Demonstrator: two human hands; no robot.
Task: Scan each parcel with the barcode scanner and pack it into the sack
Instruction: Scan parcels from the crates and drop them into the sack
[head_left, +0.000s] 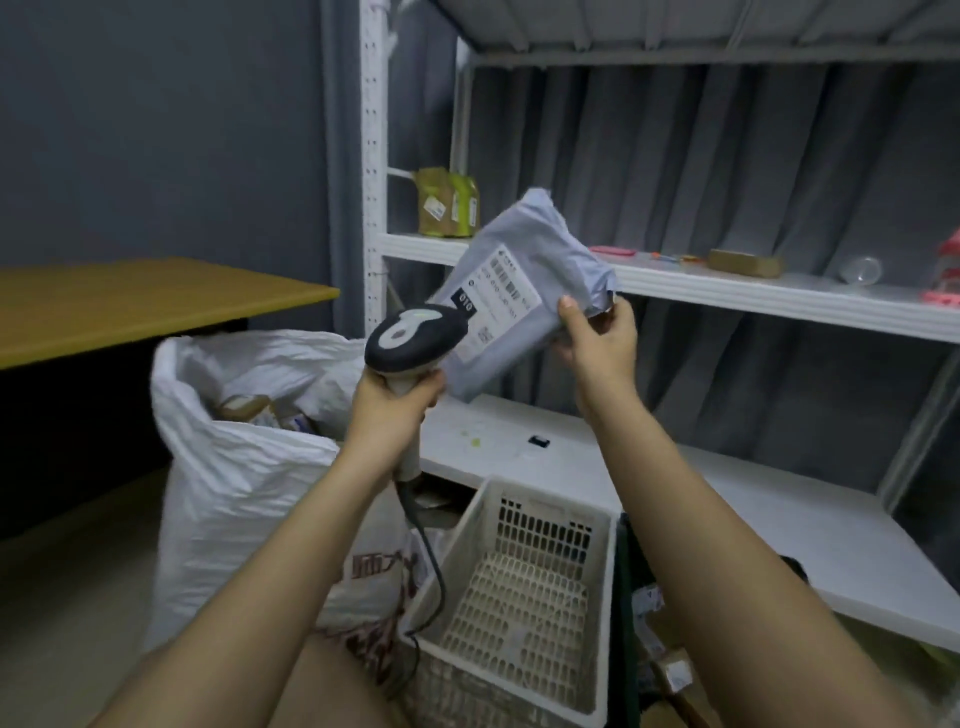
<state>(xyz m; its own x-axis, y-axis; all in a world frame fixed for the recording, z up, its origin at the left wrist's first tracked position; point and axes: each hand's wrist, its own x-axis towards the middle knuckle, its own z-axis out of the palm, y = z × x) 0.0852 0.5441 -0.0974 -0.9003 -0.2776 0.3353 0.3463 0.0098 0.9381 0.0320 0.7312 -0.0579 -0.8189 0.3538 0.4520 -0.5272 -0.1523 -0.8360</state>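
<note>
From my feed the left hand (397, 397) is wrapped round the smooth handle of the rounded black-and-white barcode scanner (415, 338), its head right up against the label of a crinkly grey poly parcel (524, 291). The right hand (597, 338) pinches that soft mailer's lower corner, tilted in front of the white metal shelf (727, 291). The woven white sack (234, 467) stands open lower left with boxes inside, next to a perforated plastic basket (519, 587)
</note>
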